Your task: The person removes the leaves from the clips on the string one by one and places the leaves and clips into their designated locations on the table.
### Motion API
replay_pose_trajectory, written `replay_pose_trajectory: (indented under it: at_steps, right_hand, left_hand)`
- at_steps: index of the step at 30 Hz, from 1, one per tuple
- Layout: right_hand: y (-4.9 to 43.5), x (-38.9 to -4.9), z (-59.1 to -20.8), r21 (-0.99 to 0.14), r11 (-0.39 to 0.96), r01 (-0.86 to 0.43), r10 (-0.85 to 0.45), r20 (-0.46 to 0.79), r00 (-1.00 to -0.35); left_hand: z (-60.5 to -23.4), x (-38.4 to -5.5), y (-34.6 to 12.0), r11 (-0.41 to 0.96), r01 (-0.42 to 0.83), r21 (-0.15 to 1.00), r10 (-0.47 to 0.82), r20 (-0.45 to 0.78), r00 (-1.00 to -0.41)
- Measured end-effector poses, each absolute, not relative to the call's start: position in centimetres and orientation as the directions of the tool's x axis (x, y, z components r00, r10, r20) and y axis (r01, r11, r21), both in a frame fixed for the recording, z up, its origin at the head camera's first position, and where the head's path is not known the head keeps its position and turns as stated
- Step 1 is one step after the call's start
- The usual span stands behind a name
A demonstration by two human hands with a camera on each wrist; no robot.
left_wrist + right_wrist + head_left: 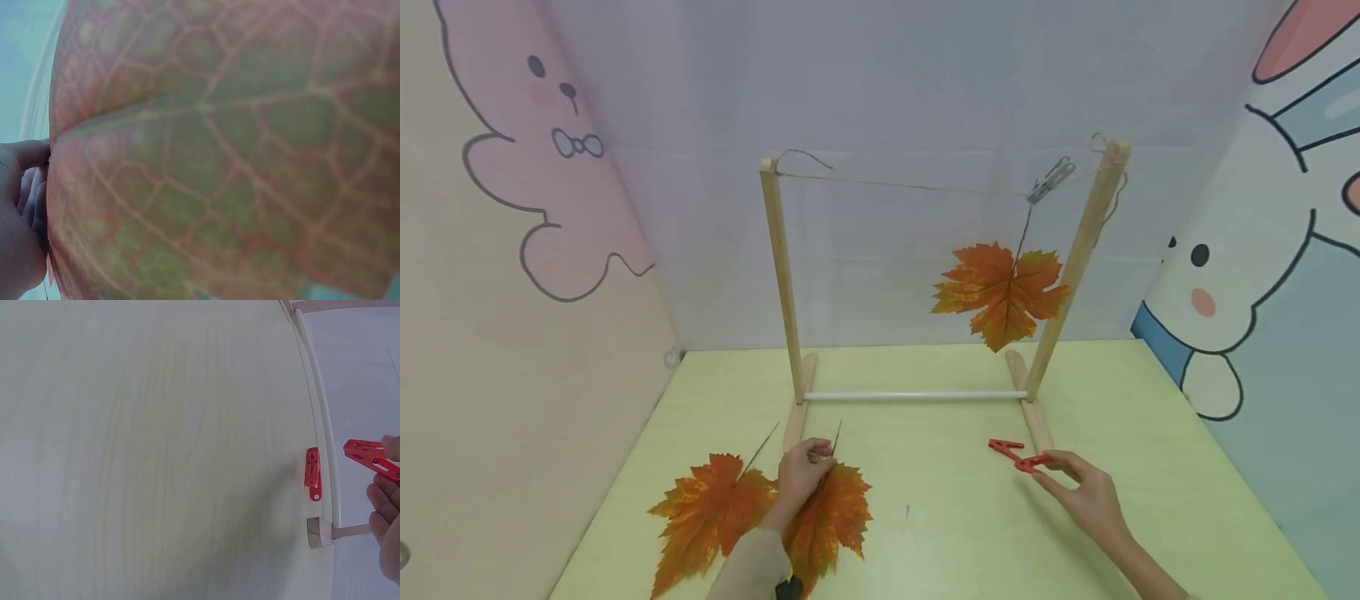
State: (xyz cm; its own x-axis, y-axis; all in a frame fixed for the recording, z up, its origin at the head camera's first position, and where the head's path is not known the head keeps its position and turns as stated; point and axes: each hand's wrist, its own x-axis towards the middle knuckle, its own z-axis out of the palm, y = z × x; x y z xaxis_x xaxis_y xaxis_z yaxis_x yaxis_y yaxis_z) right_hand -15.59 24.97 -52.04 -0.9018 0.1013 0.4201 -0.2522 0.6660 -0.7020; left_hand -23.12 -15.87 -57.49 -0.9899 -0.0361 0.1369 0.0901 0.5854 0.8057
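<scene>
One orange maple leaf (pixel 696 521) lies on the table (pixel 947 533); beside it, the left hand (pixel 800 477) pinches a second maple leaf (pixel 835 517) near its stem; the right hand's (pixel 1086 493) fingertips grip a red clothespin (pixel 1032 462) (its twin (pixel 312 467) lies close by); beyond, a third maple leaf (pixel 1003 292) hangs from a grey clothespin (pixel 1050 182) on twine (pixel 895 185).
</scene>
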Motion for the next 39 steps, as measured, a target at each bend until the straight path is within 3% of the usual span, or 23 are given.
replay_pose_trajectory:
  at_steps: [33, 39]
  right_hand:
    - [25.1, -14.0, -53.6, -0.734, 0.672, -0.1, 0.141, 0.259, -0.955]
    - [24.5, -14.0, -54.1, -0.737, 0.662, -0.14, 0.126, 0.294, -0.947]
  left_hand:
    - [-57.6, -23.0, -16.0, 0.597, 0.09, 0.797, -0.036, 0.139, -0.99]
    - [-57.5, -23.0, -16.0, 0.588, 0.119, 0.8, -0.025, 0.165, -0.986]
